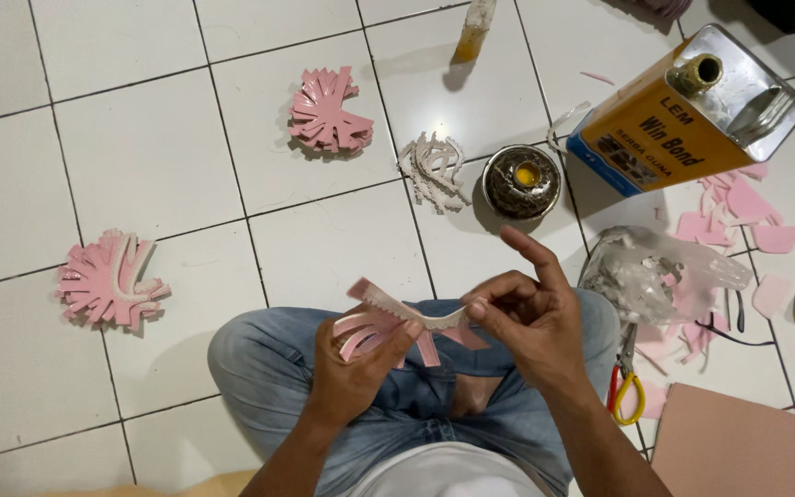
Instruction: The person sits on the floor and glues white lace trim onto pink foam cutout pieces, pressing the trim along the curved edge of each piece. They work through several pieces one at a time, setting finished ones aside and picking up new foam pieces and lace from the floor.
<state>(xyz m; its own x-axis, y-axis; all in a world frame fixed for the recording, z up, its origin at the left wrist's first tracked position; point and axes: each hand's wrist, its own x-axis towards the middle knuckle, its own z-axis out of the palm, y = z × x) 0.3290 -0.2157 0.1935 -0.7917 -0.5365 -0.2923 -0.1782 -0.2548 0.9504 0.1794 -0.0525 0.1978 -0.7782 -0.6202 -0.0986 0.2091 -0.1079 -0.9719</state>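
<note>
Left hand (353, 361) grips a pink cut-out piece (381, 333); right hand (524, 317) pinches a white scalloped trim (416, 311) onto it. Just beyond sits an open glue dish (521, 181). Pressing evenly along the edge seems wise.

Over the lap in blue jeans, a flat pink cut-out piece with several finger-like prongs (370, 329) is held up off the floor, its prongs fanning down and to the left. Along its top edge runs a narrow white scalloped trim strip (413, 313), pressed onto the pink and arching slightly towards the right. The left hand (353, 368) pinches the pink piece from below, thumb on the trim; the right hand (531, 317) grips the strip's free end between thumb and fingertips, index finger raised.
</note>
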